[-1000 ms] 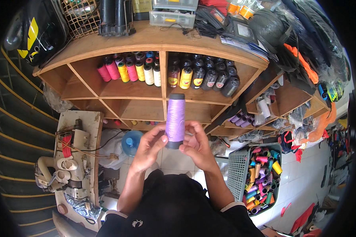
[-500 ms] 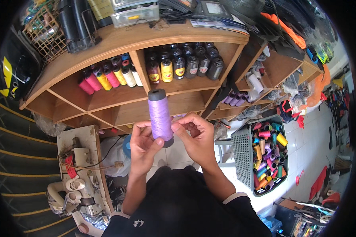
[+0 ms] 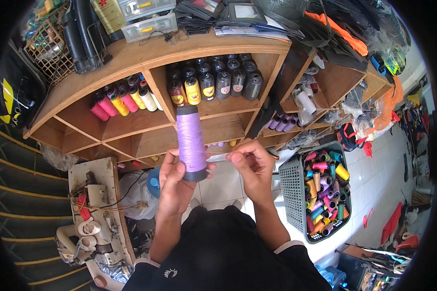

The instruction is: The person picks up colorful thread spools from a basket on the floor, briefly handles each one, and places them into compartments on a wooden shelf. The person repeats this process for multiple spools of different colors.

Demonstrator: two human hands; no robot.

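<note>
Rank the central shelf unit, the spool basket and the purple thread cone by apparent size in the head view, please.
1. Central shelf unit
2. Spool basket
3. Purple thread cone, probably enlarged by nearness

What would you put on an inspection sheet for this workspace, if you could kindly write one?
Surface: wooden shelf with compartments; thread spools stand in the upper left part.
Job's things: purple spool, near upright, its thread drawn out.
Clutter: papers on the shelf top; basket piled with mixed spools.
Hands: left hand grips the purple spool; right hand pinches the thread, apart from the spool.
Cables: dark cable beside the machine; ends unclear.
Surroundings: tiled floor, red cloth on it.
</note>
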